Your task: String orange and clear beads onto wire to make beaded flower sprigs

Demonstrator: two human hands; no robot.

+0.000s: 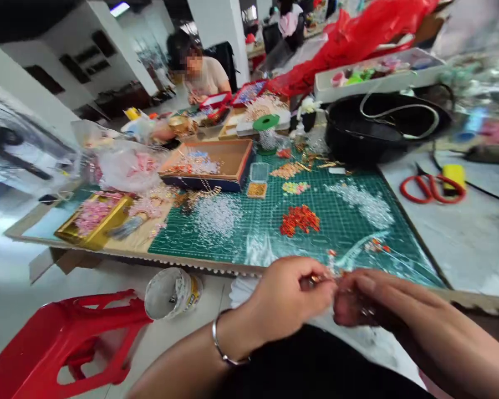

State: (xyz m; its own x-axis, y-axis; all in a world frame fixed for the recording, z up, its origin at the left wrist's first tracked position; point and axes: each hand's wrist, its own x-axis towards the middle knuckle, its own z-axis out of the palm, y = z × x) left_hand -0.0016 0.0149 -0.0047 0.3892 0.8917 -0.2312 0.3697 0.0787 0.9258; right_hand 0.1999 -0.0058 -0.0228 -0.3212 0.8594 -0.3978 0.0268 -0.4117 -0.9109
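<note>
In front of my body, over the table's near edge, my left hand is closed in a pinch on something small with an amber glint. Close against its fingertips is my right hand, curled, with shiny bits at its fingers; what exactly it holds is too small and blurred to tell. A small orange and clear bead piece shows just above the fingertips. Beyond the hands, a pile of orange-red beads lies on the green cutting mat. A few orange and white beads lie nearer my right hand.
Clear beads and more clear pieces spread over the mat. Behind stand an orange-rimmed box, a green wire spool and a black bowl. Red-handled scissors lie right. A red stool and bucket stand left. A person sits opposite.
</note>
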